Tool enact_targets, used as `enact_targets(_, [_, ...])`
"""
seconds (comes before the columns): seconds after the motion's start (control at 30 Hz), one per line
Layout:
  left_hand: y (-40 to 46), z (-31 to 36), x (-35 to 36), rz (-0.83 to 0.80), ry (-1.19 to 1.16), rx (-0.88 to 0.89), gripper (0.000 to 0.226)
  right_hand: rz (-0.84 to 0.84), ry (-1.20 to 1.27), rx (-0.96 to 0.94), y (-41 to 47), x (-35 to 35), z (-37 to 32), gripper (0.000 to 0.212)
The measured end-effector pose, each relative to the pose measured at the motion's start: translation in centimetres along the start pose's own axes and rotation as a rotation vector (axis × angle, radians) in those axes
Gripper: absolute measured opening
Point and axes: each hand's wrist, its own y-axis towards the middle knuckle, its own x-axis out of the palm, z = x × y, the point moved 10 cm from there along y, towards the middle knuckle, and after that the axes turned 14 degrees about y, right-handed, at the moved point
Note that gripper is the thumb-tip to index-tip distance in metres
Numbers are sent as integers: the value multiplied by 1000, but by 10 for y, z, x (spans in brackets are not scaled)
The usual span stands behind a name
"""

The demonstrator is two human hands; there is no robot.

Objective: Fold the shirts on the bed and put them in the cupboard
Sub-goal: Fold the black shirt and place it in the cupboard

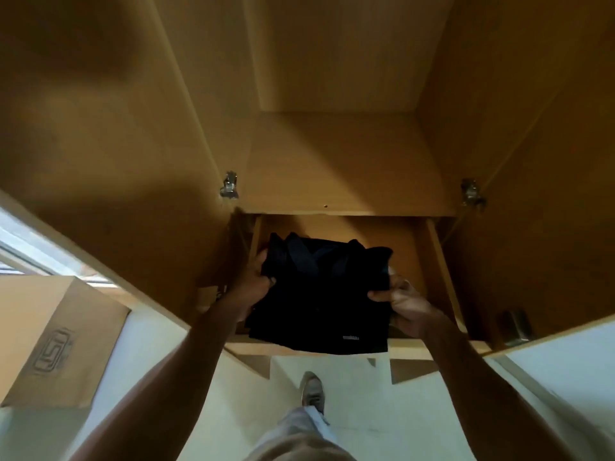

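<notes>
Holding a folded black fabric shirt (324, 294) between both hands over the pulled-out wooden drawer (439, 261) of the brown wooden cupboard (332, 154). Left hand (256, 277) grips its left edge, fingers curled under; right hand (404, 302) pinches the right edge, thumb on top. Shirt's near end overhangs the drawer front. Cardboard box (56, 337) on the floor, left.

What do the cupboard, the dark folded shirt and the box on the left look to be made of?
Cupboard: probably wood-look laminate board, given its smooth, even tan panels. Shirt: soft dark fabric, creased where both hands grip it; the weave is too dark to tell. Box: brown cardboard, matte, with a printed mark.
</notes>
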Motion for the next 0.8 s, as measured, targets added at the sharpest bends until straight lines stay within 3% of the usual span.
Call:
enact_targets(0.1, [21, 6, -2, 42, 2, -6, 78, 15, -29, 29, 30, -1, -6, 55])
enact_targets(0.27, [54, -7, -2, 99, 56, -44, 69, -47, -50, 61, 81, 7, -2, 77])
enact_targets(0.4, [65, -19, -6, 169, 157, -128, 68, -44, -45, 111, 113, 8, 17, 80])
enact_targets(0.5, [74, -43, -10, 181, 278, -292, 75, -11, -25, 169, 132, 1, 40, 79])
enact_targets(0.67, [82, -91, -4, 116, 470, -384, 75, 49, -65, 296, 138, -11, 73, 62])
enact_targets(0.73, [99, -133, 4, 85, 606, -378, 82, 144, -70, 296, 136, -25, 79, 61])
enact_targets(0.8, [95, -135, 8, 31, 710, -390, 90, 191, -175, 278, 130, -35, 79, 65])
